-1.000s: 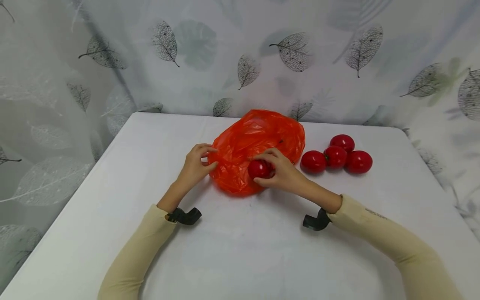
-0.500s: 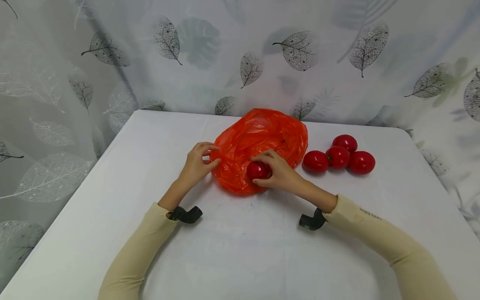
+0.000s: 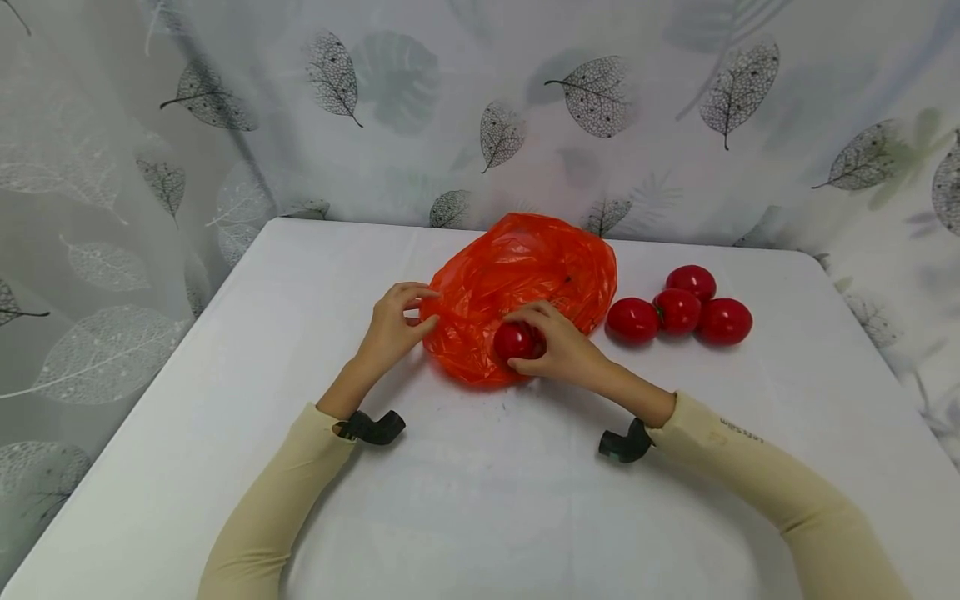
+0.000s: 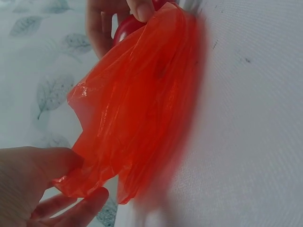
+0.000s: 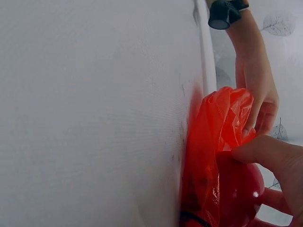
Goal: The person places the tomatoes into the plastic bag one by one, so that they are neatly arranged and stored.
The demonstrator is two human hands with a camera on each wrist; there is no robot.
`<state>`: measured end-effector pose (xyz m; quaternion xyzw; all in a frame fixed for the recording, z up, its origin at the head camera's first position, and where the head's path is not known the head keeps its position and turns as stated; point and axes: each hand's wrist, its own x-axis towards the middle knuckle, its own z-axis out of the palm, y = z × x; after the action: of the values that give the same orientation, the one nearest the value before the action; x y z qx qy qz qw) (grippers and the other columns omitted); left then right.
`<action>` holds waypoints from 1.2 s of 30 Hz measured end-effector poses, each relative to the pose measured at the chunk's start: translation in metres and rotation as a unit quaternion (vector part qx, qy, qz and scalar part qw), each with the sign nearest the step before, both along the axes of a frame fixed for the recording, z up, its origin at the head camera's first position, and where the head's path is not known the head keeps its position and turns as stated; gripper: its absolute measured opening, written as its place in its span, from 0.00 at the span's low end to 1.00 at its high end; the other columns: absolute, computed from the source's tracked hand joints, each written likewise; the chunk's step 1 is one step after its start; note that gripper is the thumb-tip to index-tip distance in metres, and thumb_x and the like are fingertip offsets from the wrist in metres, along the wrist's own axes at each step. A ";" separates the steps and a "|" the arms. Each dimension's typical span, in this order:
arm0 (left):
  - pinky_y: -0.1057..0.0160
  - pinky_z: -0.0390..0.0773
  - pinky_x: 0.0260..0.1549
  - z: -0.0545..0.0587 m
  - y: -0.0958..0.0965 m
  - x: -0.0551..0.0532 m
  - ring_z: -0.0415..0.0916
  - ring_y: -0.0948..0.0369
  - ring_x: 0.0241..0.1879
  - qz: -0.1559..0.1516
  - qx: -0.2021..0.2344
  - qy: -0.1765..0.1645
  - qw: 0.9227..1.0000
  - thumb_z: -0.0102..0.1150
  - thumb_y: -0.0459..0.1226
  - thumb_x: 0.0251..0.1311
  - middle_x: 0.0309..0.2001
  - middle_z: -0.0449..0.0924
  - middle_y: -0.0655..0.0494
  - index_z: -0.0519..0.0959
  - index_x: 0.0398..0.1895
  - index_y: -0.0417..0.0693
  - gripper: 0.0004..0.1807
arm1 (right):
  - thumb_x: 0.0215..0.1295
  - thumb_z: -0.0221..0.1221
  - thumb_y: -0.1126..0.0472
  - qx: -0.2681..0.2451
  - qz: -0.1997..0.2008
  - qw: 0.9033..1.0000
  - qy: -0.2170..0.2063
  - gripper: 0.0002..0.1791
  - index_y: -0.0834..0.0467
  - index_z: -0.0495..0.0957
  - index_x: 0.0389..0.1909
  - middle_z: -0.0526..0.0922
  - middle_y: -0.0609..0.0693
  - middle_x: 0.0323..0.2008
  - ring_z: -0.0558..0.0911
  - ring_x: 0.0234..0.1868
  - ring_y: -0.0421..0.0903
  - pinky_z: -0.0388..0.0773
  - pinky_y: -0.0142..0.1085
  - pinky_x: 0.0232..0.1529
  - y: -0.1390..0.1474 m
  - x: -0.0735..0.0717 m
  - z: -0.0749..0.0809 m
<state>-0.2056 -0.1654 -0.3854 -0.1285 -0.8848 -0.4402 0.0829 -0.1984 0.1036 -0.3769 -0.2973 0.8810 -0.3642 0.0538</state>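
A red plastic bag (image 3: 525, 262) lies spread near the back of the white table. My left hand (image 3: 393, 327) pinches the bag's left edge between thumb and fingers, which the left wrist view shows close up along the bag (image 4: 132, 109). In my right hand (image 3: 558, 346) is a glossy red tomato (image 3: 513, 340), gripped from the right with the thumb on its near side. The tomato sits at the bag's near part; in the right wrist view bag film covers one side of the tomato (image 5: 241, 189).
Several more tomatoes (image 3: 677, 312) stand in a cluster right of the bag, a green stem showing among them. A leaf-printed curtain (image 3: 420, 108) hangs behind the white table (image 3: 480, 500). Black camera mounts (image 3: 371, 427) sit at both wrists.
My right hand and the tomato have shifted very slightly left over the bag. The left hand keeps its pinch on the bag's edge, and the head view has moved a little.
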 end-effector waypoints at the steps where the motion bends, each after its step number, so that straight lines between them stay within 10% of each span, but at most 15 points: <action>1: 0.55 0.82 0.41 0.000 0.000 0.000 0.75 0.48 0.48 0.001 0.000 0.001 1.000 0.61 0.32 0.55 0.54 0.70 0.44 0.78 0.49 0.40 0.17 | 0.48 0.70 0.58 -0.003 0.000 1.000 0.000 0.31 0.55 0.72 0.56 0.69 0.54 0.55 0.71 0.57 0.52 0.79 0.48 0.48 0.000 0.000 0.000; 36: 0.52 0.82 0.40 -0.005 -0.003 -0.003 0.78 0.50 0.38 0.000 -0.006 0.031 0.999 0.62 0.34 0.55 0.51 0.72 0.44 0.77 0.48 0.41 0.16 | 0.52 0.67 0.62 -0.131 -0.060 0.989 -0.037 0.24 0.63 0.75 0.51 0.69 0.56 0.52 0.76 0.53 0.57 0.79 0.49 0.48 0.036 -0.001 0.005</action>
<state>-0.2088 -0.1686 -0.3909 -0.1424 -0.8845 -0.4306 0.1098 -0.1990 0.1392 -0.3719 -0.2345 0.8391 -0.4902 0.0250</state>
